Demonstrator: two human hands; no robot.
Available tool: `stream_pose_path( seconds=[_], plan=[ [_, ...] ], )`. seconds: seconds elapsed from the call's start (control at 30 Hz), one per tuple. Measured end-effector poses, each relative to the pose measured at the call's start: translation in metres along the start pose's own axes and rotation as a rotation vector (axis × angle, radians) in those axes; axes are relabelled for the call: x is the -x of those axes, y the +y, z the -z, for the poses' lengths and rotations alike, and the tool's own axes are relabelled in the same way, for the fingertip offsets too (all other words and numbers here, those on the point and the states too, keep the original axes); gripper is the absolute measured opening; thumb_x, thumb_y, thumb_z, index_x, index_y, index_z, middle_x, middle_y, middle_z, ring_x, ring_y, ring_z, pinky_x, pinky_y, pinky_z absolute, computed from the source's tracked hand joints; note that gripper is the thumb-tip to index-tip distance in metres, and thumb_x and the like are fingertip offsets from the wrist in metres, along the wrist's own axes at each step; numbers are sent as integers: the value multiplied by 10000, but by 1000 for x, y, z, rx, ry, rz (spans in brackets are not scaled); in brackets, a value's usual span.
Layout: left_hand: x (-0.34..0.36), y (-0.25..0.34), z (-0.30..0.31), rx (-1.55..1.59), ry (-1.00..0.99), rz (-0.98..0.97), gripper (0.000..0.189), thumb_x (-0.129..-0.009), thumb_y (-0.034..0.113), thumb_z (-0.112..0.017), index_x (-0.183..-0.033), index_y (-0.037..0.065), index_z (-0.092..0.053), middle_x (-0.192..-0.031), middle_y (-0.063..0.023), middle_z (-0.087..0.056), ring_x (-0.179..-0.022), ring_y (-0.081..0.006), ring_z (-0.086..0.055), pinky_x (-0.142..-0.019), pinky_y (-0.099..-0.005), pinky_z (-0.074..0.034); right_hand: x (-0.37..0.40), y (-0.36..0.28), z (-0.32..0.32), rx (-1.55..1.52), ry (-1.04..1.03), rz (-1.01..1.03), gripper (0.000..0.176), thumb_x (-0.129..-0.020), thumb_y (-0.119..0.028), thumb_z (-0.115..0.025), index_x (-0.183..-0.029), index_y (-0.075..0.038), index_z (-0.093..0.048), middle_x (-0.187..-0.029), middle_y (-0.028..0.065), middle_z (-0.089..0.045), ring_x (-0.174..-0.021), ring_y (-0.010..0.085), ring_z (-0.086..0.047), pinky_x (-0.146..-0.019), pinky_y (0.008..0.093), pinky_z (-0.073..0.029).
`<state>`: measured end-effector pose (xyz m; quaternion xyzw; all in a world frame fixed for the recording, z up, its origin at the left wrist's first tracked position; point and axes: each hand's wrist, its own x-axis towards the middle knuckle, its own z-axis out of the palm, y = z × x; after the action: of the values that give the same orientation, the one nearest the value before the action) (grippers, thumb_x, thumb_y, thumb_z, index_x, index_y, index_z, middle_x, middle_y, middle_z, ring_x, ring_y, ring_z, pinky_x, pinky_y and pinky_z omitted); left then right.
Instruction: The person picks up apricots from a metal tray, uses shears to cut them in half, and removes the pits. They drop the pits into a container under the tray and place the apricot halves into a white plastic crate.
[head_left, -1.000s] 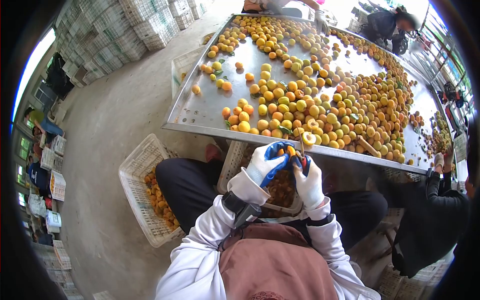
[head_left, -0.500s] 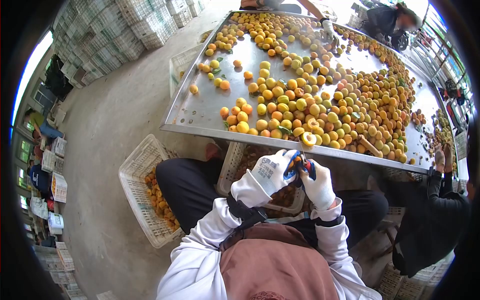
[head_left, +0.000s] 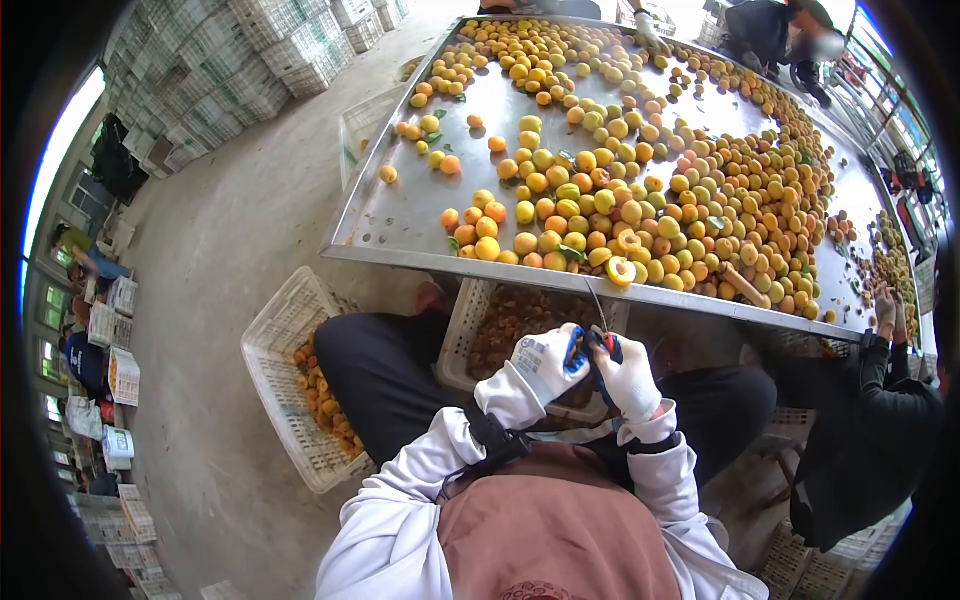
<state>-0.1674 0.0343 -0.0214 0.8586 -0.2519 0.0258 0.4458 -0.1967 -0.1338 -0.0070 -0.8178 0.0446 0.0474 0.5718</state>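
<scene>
Both hands wear white gloves with blue palms and are close together above my lap. My right hand [head_left: 625, 375] is closed on the red handle of a thin curved knife [head_left: 599, 303], whose blade points up toward the table edge. Just beside it, my left hand [head_left: 550, 362] has its fingers curled; anything inside them is hidden. A cut apricot half [head_left: 620, 270] lies on the metal table [head_left: 400, 225] among many whole apricots [head_left: 603, 201]. Below my hands a white crate [head_left: 465, 330] holds dark orange pieces.
Left of my knee stands a white crate [head_left: 275, 390] with orange fruit halves. A wooden stick [head_left: 745, 286] lies among the apricots. A co-worker in black [head_left: 865, 440] sits at the right; others are at the table's far side. Stacked crates [head_left: 210, 75] stand at the back left.
My hands have moved slightly down and apart, and the blade shows more clearly. The orange fruit seen earlier between my fingers is no longer visible. The far co-worker's gloved hand has moved back.
</scene>
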Motion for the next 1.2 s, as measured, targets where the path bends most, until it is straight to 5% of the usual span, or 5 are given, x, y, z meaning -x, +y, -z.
stream_pose_path(
  seconds=[0.07, 0.2, 0.77, 1.0, 1.2],
  plan=[
    [1, -10, -1, 281, 25, 210, 205, -896, 67, -632, -1085, -8, -662, -873, -128, -707, -820, -188, -699, -741, -304, -543, -1, 3, -8, -35, -15, 8, 219, -962, -157, -629, -921, 53, -679, -663, 88, -620, -667, 86, -537, -624, 284, -471],
    [-1, -28, 13, 1079, 99, 598, 206, -961, 54, -589, -1150, 18, -663, -753, 0, -626, -567, -55, -553, -465, -232, -468, 3, -5, -18, -133, 31, -1, 206, -975, -147, -627, -977, 46, -700, -751, 43, -670, -721, 67, -545, -678, 265, -482],
    [42, -41, 52, 1102, -219, 550, 411, -943, 270, -701, -1270, 33, -627, -963, -45, -704, -638, -93, -623, -518, -204, -477, 16, -17, -64, -130, -16, 100, 250, -980, -201, -646, -953, 46, -674, -729, 15, -635, -674, 61, -523, -614, 251, -454],
    [52, -22, 111, 1059, 67, 535, 305, -939, 153, -710, -1218, 37, -669, -965, 11, -700, -699, -26, -578, -606, -177, -462, 2, -30, -79, -654, -243, -265, 304, -1031, -259, -565, -1045, 29, -663, -710, -19, -602, -610, 41, -535, -516, 210, -424],
    [100, -19, 240, 596, 708, 603, 299, -878, 23, -709, -1173, -13, -670, -945, -81, -718, -685, -86, -646, -572, -197, -499, -9, -42, -71, -394, -142, -131, 147, -1001, -154, -585, -979, -17, -634, -680, -40, -532, -562, 27, -466, -468, 227, -386]
  ],
)
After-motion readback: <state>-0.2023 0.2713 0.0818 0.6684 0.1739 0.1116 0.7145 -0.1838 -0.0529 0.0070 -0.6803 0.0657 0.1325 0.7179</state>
